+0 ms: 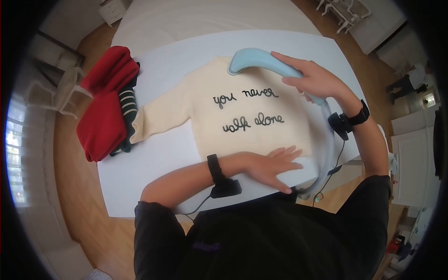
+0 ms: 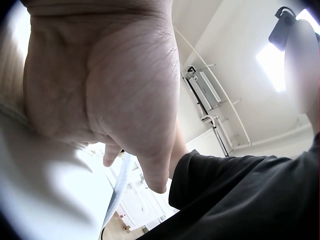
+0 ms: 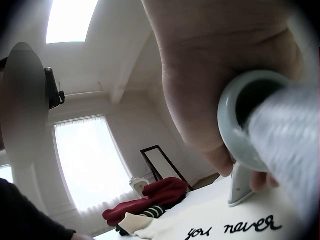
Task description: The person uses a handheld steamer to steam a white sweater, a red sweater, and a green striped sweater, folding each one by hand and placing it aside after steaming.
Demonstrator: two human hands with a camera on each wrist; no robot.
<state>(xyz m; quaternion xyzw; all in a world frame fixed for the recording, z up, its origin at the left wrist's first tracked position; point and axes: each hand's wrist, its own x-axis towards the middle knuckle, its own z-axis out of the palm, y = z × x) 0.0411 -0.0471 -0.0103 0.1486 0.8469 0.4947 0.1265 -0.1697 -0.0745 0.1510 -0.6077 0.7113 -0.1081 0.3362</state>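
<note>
A cream knit sweater (image 1: 205, 107) with dark "you never walk alone" lettering lies spread on the white table. My right hand (image 1: 315, 79) grips the handle of a light blue garment steamer (image 1: 254, 58), whose head sits at the sweater's upper part, above the lettering. From the handle's open end, seen in the right wrist view, comes a pale woven hose (image 3: 295, 145). My left hand (image 1: 270, 167) lies with spread fingers near the sweater's lower hem, fingertips over the knit. In the left wrist view its palm (image 2: 100, 85) hides most of the cloth.
Folded red garments (image 1: 103, 123) and a dark green striped one (image 1: 127, 105) are piled at the table's left edge, touching the sweater's sleeve. The steamer hose (image 1: 328, 140) hangs down along the right side. Beyond the table's far edge is a large pale surface (image 1: 210, 18).
</note>
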